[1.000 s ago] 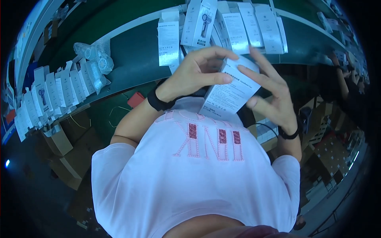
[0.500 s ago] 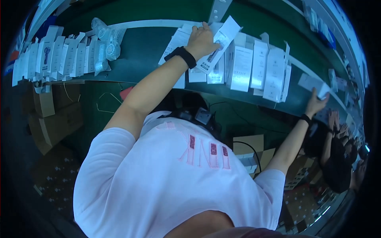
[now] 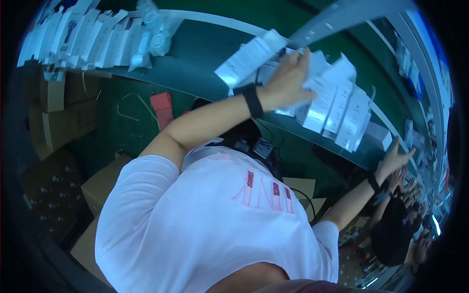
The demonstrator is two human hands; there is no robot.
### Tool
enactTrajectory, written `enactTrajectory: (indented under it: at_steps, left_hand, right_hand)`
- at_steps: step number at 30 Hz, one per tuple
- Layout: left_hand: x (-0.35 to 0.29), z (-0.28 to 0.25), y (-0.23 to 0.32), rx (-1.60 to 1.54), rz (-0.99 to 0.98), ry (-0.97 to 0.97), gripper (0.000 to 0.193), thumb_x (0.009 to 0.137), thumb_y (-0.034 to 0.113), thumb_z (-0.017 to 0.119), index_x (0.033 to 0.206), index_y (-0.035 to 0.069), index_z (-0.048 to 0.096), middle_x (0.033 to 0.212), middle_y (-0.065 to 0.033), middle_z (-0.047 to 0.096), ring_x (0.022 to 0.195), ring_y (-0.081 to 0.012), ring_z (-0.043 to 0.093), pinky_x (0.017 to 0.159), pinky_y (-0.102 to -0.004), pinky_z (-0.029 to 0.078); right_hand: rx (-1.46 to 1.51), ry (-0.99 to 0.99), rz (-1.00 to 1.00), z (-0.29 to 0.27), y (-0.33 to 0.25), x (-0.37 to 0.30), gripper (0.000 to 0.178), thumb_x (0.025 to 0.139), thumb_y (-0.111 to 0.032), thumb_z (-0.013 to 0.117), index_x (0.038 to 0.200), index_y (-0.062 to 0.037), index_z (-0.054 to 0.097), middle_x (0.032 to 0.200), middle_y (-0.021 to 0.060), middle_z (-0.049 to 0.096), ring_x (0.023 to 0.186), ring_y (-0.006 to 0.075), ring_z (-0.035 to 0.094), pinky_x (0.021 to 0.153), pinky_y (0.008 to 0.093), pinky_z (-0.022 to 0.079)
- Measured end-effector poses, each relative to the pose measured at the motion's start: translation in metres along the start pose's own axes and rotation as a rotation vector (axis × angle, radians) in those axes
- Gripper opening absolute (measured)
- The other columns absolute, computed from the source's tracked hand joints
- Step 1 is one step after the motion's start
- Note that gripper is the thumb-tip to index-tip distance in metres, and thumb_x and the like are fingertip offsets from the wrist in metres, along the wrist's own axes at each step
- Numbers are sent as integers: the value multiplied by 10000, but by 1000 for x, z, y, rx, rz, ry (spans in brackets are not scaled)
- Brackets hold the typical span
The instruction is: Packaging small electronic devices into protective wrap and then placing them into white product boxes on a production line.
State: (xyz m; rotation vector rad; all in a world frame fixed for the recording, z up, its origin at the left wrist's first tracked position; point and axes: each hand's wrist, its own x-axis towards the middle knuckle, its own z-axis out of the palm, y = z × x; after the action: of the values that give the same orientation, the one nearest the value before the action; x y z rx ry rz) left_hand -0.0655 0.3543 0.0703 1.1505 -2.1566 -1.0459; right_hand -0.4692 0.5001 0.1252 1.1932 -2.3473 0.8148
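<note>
My left hand [image 3: 288, 83] reaches over a row of white printed cartons on the green workbench [image 3: 200, 58], slightly blurred. Its thumb and fingers are spread against the cartons; I see none firmly gripped. To its left, a white carton [image 3: 251, 56] lies tilted across others. Several upright cartons [image 3: 337, 105] lean together just right of the hand. My right hand [image 3: 394, 160] is open at the far right, its fingers spread and holding nothing. Close beside it lies a single white carton [image 3: 377, 135] on the bench.
At the back left stand another row of white cartons [image 3: 78, 39] and clear plastic-bagged parts [image 3: 160, 39]. A grey metal post [image 3: 337, 22] rises behind the bench. Brown cardboard boxes [image 3: 63, 107] and a red item [image 3: 162, 108] are below. A co-worker [image 3: 391, 234] is at the right.
My left hand has moved right along the cartons, away from the tilted carton it was at. My right hand has let go of the single carton. The view has shifted.
</note>
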Motion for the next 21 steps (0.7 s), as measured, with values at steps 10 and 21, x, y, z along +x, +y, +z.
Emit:
enactTrajectory:
  at_steps: [10,21]
  left_hand:
    - [-64,-197,-129,-1540,-651,-72,450,907,374,590,1172,12,561,1035,-91,650,888,-177,661,801,-321,547]
    - [-77,-192,-260,-467,-639,-316,795,758,513,692,1243,-72,460,1052,-189,590,943,-279,630,755,-342,527]
  right_hand:
    - [628,-464,-76,-15,-285,-74,661,873,-110,646,1431,-50,296,1419,206,354,1243,312,456,1009,394,397]
    - [635,-924,-136,25,-529,-158,751,767,-142,736,1418,-98,365,1325,183,493,997,252,605,891,371,481]
